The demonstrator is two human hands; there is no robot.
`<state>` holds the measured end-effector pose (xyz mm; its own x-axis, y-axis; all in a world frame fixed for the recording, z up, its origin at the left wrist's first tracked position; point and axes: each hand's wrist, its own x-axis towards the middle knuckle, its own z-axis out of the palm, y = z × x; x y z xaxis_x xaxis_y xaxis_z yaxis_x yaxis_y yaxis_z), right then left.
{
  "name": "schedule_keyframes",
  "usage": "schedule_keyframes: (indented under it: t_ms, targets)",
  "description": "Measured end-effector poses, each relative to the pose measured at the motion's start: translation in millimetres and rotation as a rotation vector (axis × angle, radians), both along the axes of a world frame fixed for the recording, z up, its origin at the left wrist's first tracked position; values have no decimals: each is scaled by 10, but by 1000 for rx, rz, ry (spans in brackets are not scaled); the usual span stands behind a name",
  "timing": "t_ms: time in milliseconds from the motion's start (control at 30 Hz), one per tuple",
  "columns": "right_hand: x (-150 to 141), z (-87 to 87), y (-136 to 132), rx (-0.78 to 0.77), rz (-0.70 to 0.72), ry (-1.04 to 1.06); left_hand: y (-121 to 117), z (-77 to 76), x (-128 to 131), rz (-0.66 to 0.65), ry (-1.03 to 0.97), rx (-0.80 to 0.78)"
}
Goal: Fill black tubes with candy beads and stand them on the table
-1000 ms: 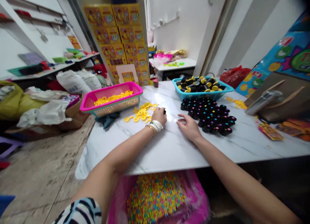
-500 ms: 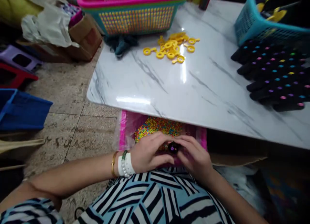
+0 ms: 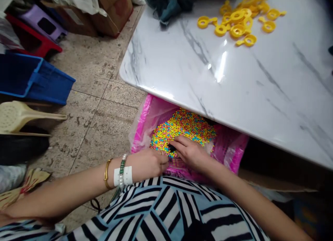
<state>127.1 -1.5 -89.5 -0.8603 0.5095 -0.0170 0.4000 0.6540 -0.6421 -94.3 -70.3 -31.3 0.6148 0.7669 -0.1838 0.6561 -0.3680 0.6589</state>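
Over the pink basket (image 3: 142, 128), my right hand (image 3: 192, 151) pinches a small black piece (image 3: 171, 148) whose kind I cannot make out. Its fingers are down at the small multicoloured beads (image 3: 182, 124), yellow, blue and pink, that lie in the basket's plastic lining. My left hand (image 3: 154, 161) is closed at the basket's near left edge, just left of the black piece. Whether anything is between its curled fingers is hidden. The table's edge covers the far part of the basket.
A white marbled table (image 3: 166, 60) overhangs the basket. Yellow ring-shaped pieces with short handles (image 3: 238, 29) lie on it, near a dark cloth (image 3: 169, 8). On the floor to the left are a blue bin (image 3: 52, 83), a purple stool (image 3: 43, 24) and a cardboard box (image 3: 114, 13).
My view has swung down and left. My hands, earlier together around the black piece, have parted; the right has lowered it to the beads, while the left has closed and drawn back left.
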Motion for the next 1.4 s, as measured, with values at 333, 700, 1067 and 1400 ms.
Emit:
schedule_keyframes:
  t_ms: [333, 700, 1067, 1400]
  targets:
    - [291, 84, 154, -296, -284, 239, 234, 277, 67, 458, -463, 88]
    - [334, 370, 196, -399, -364, 350, 486, 381, 318, 710, -592, 70]
    - [420, 620, 230, 57, -355, 384, 527, 293, 381, 647, -600, 129]
    - [509, 443, 165, 295, -266, 183, 481, 260, 302, 746, -594, 201]
